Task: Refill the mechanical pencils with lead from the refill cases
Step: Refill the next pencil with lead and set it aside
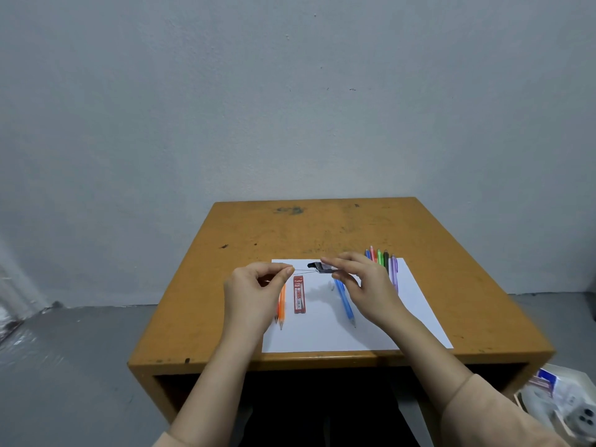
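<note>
1. A pale grey wall [290, 91] fills the upper view and meets a grey floor [64, 366].
2. A worn ochre wooden table [322, 227] stands against the wall, with dark marks near its far edge.
3. A white sheet of paper [322, 337] lies on the near half of the table.
4. A white open box [561, 401] with blurred contents sits on the floor to the right of the table.
5. The left hand [254, 291] hovers above the sheet's left part, and its fingers [288, 271] pinch the ends of thin dark pencil leads [304, 271].
6. The right hand [367, 285] is raised over the sheet's far middle. Its fingers [337, 262] grasp a small clear refill case with a black cap [317, 266], held roughly level with the cap end towards the left hand. The leads span from that end to the left fingertips.
7. A row of coloured mechanical pencils [380, 258] lies side by side at the sheet's far right corner, partly hidden by the right hand.
8. A blue mechanical pencil [345, 301] lies on the sheet below the right hand, tip towards the near edge.
9. Two orange mechanical pencils [282, 304] lie together beside the left hand, tips pointing near.
10. A flat red refill case [299, 294] lies on the sheet between the orange pair and the blue pencil.
</note>
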A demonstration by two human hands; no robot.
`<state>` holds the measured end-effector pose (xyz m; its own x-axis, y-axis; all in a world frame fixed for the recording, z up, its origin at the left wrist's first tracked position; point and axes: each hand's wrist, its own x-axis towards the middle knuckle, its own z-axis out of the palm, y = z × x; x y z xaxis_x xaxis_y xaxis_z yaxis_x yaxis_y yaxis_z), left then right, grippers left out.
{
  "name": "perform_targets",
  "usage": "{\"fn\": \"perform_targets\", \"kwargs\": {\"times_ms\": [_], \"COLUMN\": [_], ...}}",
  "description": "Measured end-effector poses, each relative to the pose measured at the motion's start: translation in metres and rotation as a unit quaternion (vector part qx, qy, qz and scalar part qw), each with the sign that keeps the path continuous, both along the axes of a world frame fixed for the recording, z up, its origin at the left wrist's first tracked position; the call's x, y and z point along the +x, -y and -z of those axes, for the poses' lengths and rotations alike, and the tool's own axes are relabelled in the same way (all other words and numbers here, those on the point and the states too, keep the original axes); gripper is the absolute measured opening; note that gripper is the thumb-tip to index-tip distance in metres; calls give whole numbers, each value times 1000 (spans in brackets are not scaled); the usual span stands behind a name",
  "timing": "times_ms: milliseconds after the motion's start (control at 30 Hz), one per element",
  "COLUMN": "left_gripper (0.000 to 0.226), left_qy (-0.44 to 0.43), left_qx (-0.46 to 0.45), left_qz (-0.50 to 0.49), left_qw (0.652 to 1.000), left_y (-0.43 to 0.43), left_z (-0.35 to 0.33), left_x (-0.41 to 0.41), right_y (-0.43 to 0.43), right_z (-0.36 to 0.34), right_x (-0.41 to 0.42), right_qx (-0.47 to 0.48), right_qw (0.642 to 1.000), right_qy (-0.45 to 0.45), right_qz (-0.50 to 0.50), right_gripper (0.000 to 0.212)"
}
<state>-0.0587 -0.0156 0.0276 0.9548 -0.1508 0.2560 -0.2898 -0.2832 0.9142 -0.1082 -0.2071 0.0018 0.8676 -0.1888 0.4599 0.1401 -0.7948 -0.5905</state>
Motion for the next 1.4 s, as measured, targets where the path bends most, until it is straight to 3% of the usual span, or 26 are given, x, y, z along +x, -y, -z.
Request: {"fn": "perform_targets", "kwargs": {"times_ms": [133, 333, 667, 1000, 1400], "left_gripper": [7, 4, 5, 16, 7], "left_qy": [82, 158, 164, 138, 94], "left_qx": [97, 120, 37, 38, 39], "left_qz": [7, 34, 25, 8, 0], "left_qw": [992, 980, 985, 990, 995], "left_y": [-3, -9, -17, -17, -19], "left_z": [0, 4, 27, 63, 75], "left_x": [5, 13, 20, 30, 33], "right_y": [1, 3, 6, 0, 2], "right_z": [2, 3, 6, 4, 5], "right_x": [-1, -3, -5, -2, 5], "right_qx": [19, 38, 91, 162, 193], "right_qw": [1000, 999, 994, 984, 980], "right_qy": [-9, -18, -31, -26, -3], "right_qz": [7, 12, 46, 71, 41], "right_gripper": [37, 37, 34, 41, 53]}}
